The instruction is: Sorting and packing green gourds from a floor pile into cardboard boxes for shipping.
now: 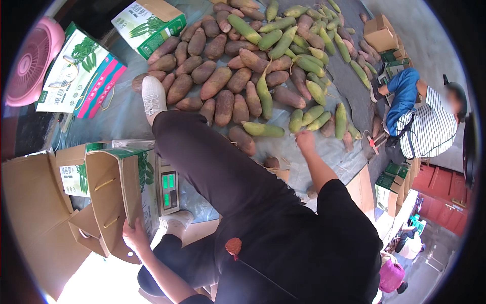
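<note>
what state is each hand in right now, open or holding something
Left hand: holding the edge of an open carton.
Right hand: by a green vegetable; whether gripping cannot be told.

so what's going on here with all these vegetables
The person's left hand holds the edge of an open brown cardboard carton beside a grey scale with green lit digits. The right hand is down at a stubby green oblong vegetable; whether it touches is unclear. Reddish-brown oblong vegetables lie spread out among green ones.

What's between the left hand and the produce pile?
Not bare. In the head view, from left hand to pile: the carton it touches, the scale, then the outstretched leg.
</note>
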The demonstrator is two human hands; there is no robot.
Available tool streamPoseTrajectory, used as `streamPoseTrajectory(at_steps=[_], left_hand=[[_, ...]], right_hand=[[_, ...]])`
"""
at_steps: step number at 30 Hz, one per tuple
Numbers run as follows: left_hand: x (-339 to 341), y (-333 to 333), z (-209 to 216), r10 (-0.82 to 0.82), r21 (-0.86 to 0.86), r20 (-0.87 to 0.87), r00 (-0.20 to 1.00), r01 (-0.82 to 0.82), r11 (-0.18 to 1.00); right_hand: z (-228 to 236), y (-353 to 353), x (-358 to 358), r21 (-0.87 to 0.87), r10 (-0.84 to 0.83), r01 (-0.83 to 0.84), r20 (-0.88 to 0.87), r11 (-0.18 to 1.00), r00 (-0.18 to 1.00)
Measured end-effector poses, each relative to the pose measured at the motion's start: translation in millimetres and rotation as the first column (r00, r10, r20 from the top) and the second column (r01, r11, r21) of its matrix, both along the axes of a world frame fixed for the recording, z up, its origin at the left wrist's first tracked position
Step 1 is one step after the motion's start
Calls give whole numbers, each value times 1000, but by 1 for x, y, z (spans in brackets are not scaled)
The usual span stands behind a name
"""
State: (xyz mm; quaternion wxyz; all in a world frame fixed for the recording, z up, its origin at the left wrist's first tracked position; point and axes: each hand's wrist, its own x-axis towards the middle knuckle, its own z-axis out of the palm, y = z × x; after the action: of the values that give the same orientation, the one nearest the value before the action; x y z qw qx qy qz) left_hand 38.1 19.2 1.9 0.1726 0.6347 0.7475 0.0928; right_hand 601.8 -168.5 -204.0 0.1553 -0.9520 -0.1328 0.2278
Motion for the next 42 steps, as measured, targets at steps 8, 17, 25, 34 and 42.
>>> streamPoseTrajectory(at_steps=[8, 17, 25, 34, 42], left_hand=[[1, -1, 4, -20, -8, -131, 991, 19, 1000], [-2, -5, 6, 22, -39, -158, 987, -29, 999], [-19, -8, -6, -9, -31, -188, 982, 3, 1000], [0, 13, -17, 46, 43, -122, 992, -41, 998], [-9, 7, -24, 2, 71, -56, 998, 2, 997]], right_hand=[[100, 120, 28, 521, 102, -9, -150, 853, 983], [301, 245, -133, 762, 741, -514, 69, 393, 668], [371, 312, -289, 832, 967, -552, 180, -53, 178], [281, 303, -479, 221, 755, -755, 438, -617, -488], [252, 306, -487, 54, 802, -863, 402, -503, -442]])
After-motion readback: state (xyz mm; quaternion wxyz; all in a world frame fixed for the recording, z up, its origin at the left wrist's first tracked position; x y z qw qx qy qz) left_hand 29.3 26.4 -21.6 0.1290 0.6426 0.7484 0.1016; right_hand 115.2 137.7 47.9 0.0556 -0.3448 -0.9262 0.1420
